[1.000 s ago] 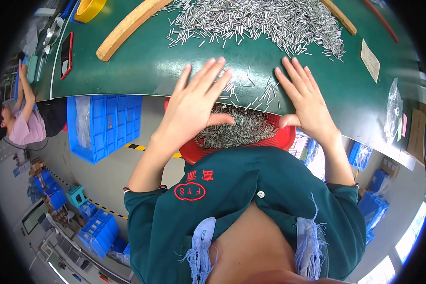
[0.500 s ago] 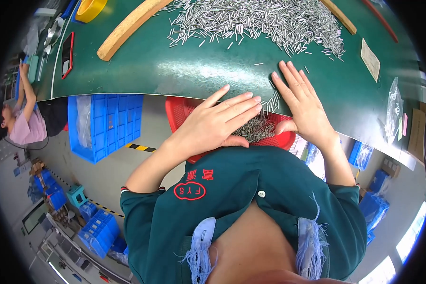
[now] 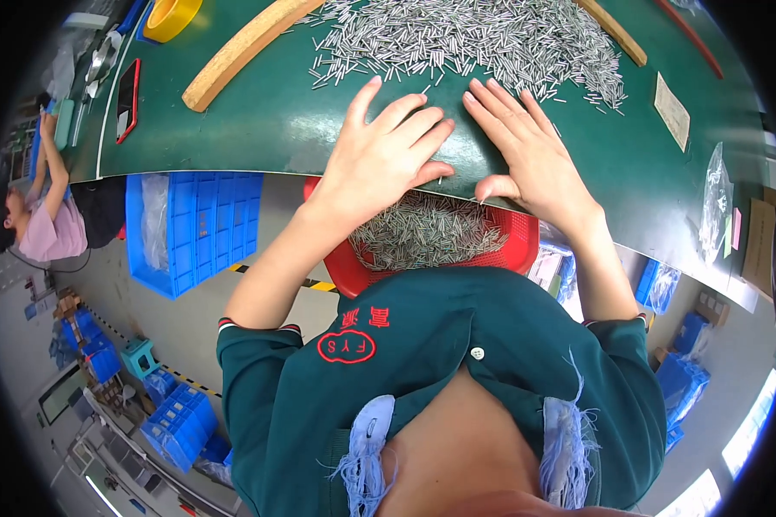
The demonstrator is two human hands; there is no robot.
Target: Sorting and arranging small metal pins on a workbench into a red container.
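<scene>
Green bench [image 3: 241, 142], metal pins [image 3: 483, 43] heaped back from its near edge

Near that edge, my left hand [image 3: 381, 162] has fingers spread, my right hand [image 3: 539, 168] slightly parted ones; more pins lie in the red basket [image 3: 523, 246] below.

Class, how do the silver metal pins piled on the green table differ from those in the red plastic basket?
The piled silver metal pins spread over the green tabletop; the basket pins lie walled in by the red plastic basket. The piled pins look brighter; the basket pins duller. Both are short, thin rods jumbled in many directions.
</scene>
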